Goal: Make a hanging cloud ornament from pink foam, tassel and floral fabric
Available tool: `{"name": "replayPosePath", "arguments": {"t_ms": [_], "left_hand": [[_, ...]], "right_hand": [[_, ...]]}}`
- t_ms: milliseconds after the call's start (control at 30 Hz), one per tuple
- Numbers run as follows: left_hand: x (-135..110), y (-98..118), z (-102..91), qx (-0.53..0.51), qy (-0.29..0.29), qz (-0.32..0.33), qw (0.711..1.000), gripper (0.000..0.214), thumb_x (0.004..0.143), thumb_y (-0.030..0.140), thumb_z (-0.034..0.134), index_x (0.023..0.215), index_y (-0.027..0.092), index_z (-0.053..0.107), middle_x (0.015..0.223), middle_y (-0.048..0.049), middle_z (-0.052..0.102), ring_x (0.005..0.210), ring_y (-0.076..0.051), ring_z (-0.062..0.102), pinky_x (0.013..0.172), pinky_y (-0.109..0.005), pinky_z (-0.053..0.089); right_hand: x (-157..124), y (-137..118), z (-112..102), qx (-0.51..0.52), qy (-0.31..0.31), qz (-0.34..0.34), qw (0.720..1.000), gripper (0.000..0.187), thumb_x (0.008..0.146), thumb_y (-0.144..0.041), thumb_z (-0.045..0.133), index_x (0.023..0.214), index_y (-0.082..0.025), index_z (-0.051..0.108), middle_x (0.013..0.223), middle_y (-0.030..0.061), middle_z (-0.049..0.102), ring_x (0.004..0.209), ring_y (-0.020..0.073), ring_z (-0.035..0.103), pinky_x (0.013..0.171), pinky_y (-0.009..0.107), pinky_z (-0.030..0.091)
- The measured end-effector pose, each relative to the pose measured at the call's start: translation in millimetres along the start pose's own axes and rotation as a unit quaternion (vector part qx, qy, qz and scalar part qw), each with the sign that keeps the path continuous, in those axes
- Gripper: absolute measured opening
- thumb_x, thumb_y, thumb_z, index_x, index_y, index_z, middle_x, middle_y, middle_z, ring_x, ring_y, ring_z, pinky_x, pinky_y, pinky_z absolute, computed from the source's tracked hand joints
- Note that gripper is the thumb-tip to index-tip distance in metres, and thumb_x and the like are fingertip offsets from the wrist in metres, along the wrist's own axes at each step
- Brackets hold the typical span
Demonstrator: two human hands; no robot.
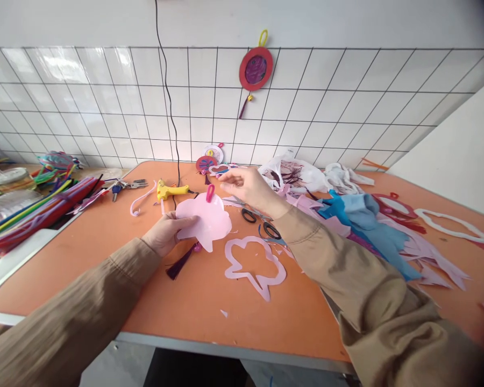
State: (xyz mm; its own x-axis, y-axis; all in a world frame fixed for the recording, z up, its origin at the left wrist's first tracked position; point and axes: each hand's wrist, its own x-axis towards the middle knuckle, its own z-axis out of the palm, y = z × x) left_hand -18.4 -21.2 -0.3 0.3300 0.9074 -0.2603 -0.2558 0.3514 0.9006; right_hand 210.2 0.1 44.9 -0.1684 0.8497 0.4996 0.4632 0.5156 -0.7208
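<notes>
My left hand [166, 232] grips the left edge of a pink cloud-shaped cutout [210, 221], thumb on its face. A small red loop [210, 192] stands at the cutout's top, and a dark purple tassel [181, 262] with a pink bead hangs below it. My right hand [246, 188] is raised just beyond the cutout's upper right, its fingers bent and partly apart; I see nothing in them. Scissors [262, 221] with black handles lie under my right wrist. Nearer me on the table rests a pink cloud-shaped frame [280, 269].
A yellow glue gun [171, 190] stands behind my left hand. Keys [123, 185] and bundled pipe cleaners [44, 215] are at left. Blue and pink scraps [371, 220], a plastic bag [294, 172] and a white frame [454, 226] lie at right. A red round ornament [267, 70] hangs on the tiled wall.
</notes>
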Motion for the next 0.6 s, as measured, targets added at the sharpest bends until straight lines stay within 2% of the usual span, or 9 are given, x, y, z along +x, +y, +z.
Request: {"name": "replayPosePath", "arguments": {"t_ms": [67, 133, 267, 400, 500, 600], "left_hand": [[1.0, -1.0, 0.4, 0.008, -0.006, 0.007, 1.000, 0.022, 0.061, 0.012, 0.088, 0.080, 0.008, 0.076, 0.079, -0.0107, 0.077, 0.067, -0.018, 0.071, 0.060, -0.025, 0.060], [2.8, -1.7, -0.4, 0.013, -0.009, 0.020, 1.000, 0.027, 0.059, 0.014, 0.090, 0.082, 0.008, 0.077, 0.081, -0.0113, 0.077, 0.069, -0.019, 0.072, 0.062, -0.026, 0.061], [4.4, -1.7, -2.9, 0.030, -0.029, 0.024, 0.999, 0.039, 0.054, 0.024, 0.094, 0.086, 0.009, 0.077, 0.083, -0.0120, 0.077, 0.069, -0.020, 0.071, 0.059, -0.027, 0.061], [2.1, -2.2, -3.5, 0.077, -0.087, -0.004, 0.993, 0.047, 0.052, 0.036, 0.096, 0.085, 0.008, 0.077, 0.077, -0.0142, 0.077, 0.063, -0.021, 0.073, 0.059, -0.027, 0.061], [2.1, -4.3, -5.2, 0.107, -0.130, -0.005, 0.986, 0.051, 0.054, 0.041, 0.095, 0.086, 0.007, 0.076, 0.075, -0.0151, 0.077, 0.059, -0.022, 0.073, 0.057, -0.027, 0.060], [3.2, -5.3, -7.8, 0.124, -0.146, 0.001, 0.982, 0.049, 0.060, 0.044, 0.091, 0.090, 0.008, 0.076, 0.079, -0.0153, 0.077, 0.060, -0.021, 0.072, 0.051, -0.024, 0.056]], "right_hand": [[-1.1, 1.8, 9.2, 0.043, -0.039, -0.003, 0.998, 0.020, 0.075, -0.032, 0.073, 0.087, -0.016, 0.074, 0.088, 0.0069, 0.074, 0.081, 0.0182, 0.067, 0.074, 0.031, 0.052], [-1.5, 4.1, 15.9, 0.049, -0.054, 0.009, 0.997, 0.019, 0.075, -0.035, 0.072, 0.077, -0.016, 0.074, 0.078, 0.0050, 0.070, 0.071, 0.0161, 0.062, 0.065, 0.029, 0.048], [-1.6, 3.3, 19.6, 0.079, -0.041, 0.054, 0.995, 0.026, 0.074, -0.041, 0.072, 0.067, -0.016, 0.071, 0.061, 0.0007, 0.060, 0.056, 0.0119, 0.050, 0.054, 0.027, 0.040], [-3.1, -3.6, 19.3, 0.126, -0.027, 0.081, 0.988, 0.026, 0.070, -0.042, 0.073, 0.064, -0.016, 0.069, 0.053, -0.0019, 0.054, 0.050, 0.0095, 0.044, 0.051, 0.025, 0.035], [-5.2, -6.5, 21.6, 0.152, -0.016, 0.091, 0.984, 0.029, 0.068, -0.043, 0.074, 0.062, -0.016, 0.067, 0.055, -0.0013, 0.057, 0.050, 0.0089, 0.045, 0.049, 0.024, 0.035], [-7.3, -4.8, 23.8, 0.153, -0.012, 0.098, 0.983, 0.029, 0.069, -0.043, 0.074, 0.065, -0.015, 0.068, 0.059, 0.0003, 0.061, 0.053, 0.0103, 0.049, 0.050, 0.024, 0.037]]}}
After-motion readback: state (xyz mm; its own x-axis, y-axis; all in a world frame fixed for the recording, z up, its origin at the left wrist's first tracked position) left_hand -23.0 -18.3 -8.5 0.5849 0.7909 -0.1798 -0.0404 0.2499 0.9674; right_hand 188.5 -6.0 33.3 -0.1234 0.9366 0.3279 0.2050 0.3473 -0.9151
